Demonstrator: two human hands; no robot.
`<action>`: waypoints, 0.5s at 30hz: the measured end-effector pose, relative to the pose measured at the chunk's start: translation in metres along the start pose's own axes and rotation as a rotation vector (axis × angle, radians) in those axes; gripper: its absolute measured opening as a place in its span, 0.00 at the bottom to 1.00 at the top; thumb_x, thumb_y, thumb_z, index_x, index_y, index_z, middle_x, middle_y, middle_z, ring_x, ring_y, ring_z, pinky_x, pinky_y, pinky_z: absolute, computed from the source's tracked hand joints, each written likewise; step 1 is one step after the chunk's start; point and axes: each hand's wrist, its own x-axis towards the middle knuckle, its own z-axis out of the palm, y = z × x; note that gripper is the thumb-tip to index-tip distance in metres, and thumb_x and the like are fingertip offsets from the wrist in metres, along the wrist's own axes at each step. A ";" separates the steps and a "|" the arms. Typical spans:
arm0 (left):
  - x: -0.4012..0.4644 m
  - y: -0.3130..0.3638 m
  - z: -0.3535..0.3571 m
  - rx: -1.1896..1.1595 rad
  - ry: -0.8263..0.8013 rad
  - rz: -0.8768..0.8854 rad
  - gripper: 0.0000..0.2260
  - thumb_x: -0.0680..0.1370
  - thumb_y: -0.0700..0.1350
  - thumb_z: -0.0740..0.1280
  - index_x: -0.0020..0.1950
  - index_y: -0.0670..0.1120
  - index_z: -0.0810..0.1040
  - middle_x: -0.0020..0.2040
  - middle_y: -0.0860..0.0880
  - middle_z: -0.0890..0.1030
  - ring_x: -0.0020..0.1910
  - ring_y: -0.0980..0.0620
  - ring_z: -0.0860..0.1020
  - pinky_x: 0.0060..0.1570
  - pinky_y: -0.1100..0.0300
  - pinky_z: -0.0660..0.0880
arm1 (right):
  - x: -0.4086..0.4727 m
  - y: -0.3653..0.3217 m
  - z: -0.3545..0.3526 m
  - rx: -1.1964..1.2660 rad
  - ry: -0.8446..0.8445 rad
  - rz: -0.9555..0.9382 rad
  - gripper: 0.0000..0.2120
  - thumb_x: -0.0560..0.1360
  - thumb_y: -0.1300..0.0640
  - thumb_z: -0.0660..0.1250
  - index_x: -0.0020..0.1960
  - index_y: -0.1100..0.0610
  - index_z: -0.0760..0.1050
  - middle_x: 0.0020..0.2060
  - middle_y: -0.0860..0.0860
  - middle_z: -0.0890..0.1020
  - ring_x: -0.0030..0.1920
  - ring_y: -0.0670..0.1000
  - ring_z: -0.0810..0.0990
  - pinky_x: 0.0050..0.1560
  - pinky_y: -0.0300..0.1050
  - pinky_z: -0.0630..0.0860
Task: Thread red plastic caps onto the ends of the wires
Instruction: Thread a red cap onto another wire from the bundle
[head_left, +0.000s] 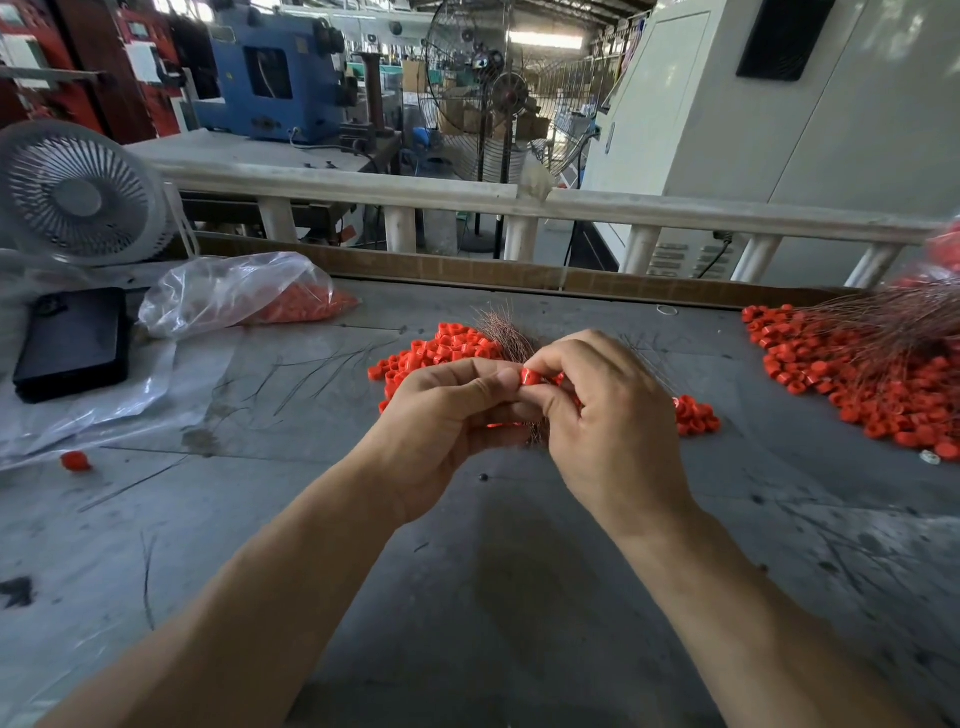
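Over the middle of the grey table my two hands meet. My left hand (441, 415) is curled round a bundle of thin copper-coloured wires (506, 335) that fans out behind the fingers. A red plastic cap (531, 376) sits between my left thumb tip and the fingertips of my right hand (608, 410), which pinch it. A loose pile of red caps (441, 351) lies just behind the hands, and a few more caps (696, 415) lie to the right of them. Whether a wire is inside the pinched cap is hidden.
A heap of capped wires (857, 374) covers the right side. A clear bag of caps (244, 291), a black case (72, 343), a small white fan (78, 195) and plastic sheeting stand at the left. One stray cap (76, 461) lies front left. A cardboard strip (467, 270) edges the table's back.
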 end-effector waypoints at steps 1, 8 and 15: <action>0.000 0.000 0.000 0.001 -0.002 -0.001 0.06 0.75 0.43 0.69 0.48 0.42 0.83 0.46 0.39 0.83 0.47 0.46 0.82 0.55 0.50 0.79 | 0.000 0.000 0.000 0.004 0.014 -0.010 0.05 0.73 0.60 0.77 0.45 0.57 0.82 0.43 0.48 0.82 0.46 0.51 0.80 0.45 0.52 0.79; -0.001 0.001 0.000 0.004 -0.032 -0.013 0.09 0.75 0.45 0.71 0.51 0.40 0.82 0.46 0.40 0.83 0.47 0.47 0.83 0.52 0.53 0.82 | -0.001 0.003 0.001 0.017 0.071 -0.059 0.04 0.73 0.64 0.76 0.43 0.59 0.82 0.41 0.50 0.82 0.44 0.54 0.80 0.46 0.53 0.78; 0.000 0.002 -0.001 0.002 -0.004 0.030 0.10 0.76 0.44 0.70 0.53 0.39 0.80 0.44 0.40 0.81 0.44 0.46 0.80 0.47 0.52 0.81 | 0.002 0.002 -0.003 0.007 -0.005 -0.079 0.03 0.76 0.57 0.75 0.47 0.56 0.83 0.43 0.49 0.79 0.45 0.52 0.78 0.42 0.48 0.77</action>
